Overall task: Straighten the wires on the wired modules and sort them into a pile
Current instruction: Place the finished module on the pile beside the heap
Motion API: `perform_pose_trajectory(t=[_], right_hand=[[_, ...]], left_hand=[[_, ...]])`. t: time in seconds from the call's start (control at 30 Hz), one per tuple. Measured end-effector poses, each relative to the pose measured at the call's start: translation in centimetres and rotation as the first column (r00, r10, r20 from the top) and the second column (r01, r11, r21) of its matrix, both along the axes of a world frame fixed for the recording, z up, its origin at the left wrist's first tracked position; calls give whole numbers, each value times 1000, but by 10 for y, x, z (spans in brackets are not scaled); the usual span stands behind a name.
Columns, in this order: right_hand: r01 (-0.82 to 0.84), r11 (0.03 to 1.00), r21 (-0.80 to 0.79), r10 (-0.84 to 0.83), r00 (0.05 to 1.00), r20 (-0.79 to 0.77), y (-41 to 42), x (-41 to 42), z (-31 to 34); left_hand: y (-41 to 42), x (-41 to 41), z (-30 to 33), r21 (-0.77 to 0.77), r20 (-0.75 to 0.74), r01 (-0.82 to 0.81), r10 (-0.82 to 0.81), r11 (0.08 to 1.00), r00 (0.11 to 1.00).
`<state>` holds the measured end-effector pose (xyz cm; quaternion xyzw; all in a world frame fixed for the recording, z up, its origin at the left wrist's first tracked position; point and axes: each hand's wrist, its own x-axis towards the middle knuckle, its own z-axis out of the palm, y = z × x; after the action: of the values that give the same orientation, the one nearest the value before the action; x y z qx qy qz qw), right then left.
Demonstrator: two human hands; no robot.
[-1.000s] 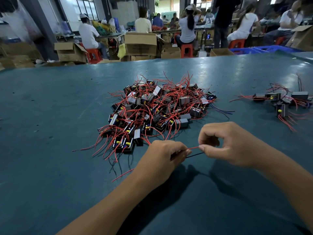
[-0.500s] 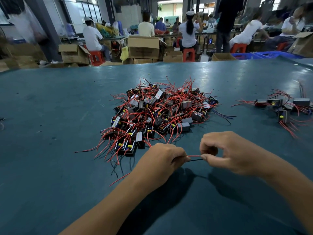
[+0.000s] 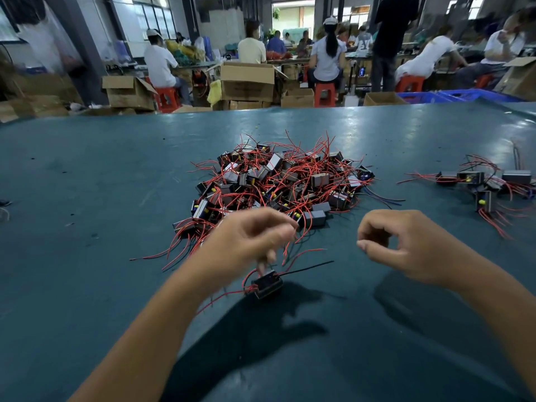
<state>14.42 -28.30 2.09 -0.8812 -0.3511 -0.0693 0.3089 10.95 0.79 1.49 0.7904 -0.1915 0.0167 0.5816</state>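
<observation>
A black wired module (image 3: 266,284) with red and black wires sits low over the green table (image 3: 87,198) in front of me. My left hand (image 3: 246,242), blurred by motion, reaches down and pinches its top with the fingertips. Its wire ends (image 3: 311,258) stick out to the right, free. My right hand (image 3: 406,245) hovers to the right with curled fingers and holds nothing. A big tangled heap of modules (image 3: 278,184) lies just beyond my hands. A small sorted pile (image 3: 481,184) lies at the far right.
Loose red wire ends (image 3: 162,256) trail from the heap toward the left. Beyond the table's far edge stand cardboard boxes (image 3: 246,79), red stools and several seated people at other benches. Blue crates (image 3: 452,97) sit at the back right.
My right hand has let go of the wires and drawn away to the right. My left hand has lifted and turned, so the module now shows beneath its fingers.
</observation>
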Motion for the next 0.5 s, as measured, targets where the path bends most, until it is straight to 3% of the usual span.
perform_pose_trajectory(t=[0.07, 0.1, 0.17, 0.2, 0.27, 0.3, 0.4, 0.5], right_hand=[[16, 1000, -11, -16, 1000, 15, 3, 1, -3], [20, 1000, -13, -20, 1000, 8, 3, 1, -5], [17, 1000, -23, -18, 1000, -16, 4, 3, -8], [16, 999, -31, -17, 1000, -22, 5, 2, -9], [19, 998, -58, -20, 1000, -17, 8, 2, -12], [17, 997, -70, -18, 1000, -12, 10, 2, -13], [-3, 995, -99, 3, 1000, -2, 13, 2, -15], [-5, 993, -121, 5, 1000, 0, 12, 3, -17]], left_hand=[[20, 8, 15, -237, 14, -215, 225, 947, 974], [31, 13, 18, -241, 37, -368, 388, 898, 921], [55, 23, 18, -23, 154, -635, 631, 772, 761], [65, 27, 17, 162, 234, -689, 651, 707, 723], [80, 36, 15, 505, 356, -670, 576, 544, 736], [86, 42, 13, 595, 391, -650, 535, 474, 749], [90, 61, 10, 738, 382, -588, 513, 332, 769], [89, 71, 7, 806, 298, -507, 530, 306, 794]])
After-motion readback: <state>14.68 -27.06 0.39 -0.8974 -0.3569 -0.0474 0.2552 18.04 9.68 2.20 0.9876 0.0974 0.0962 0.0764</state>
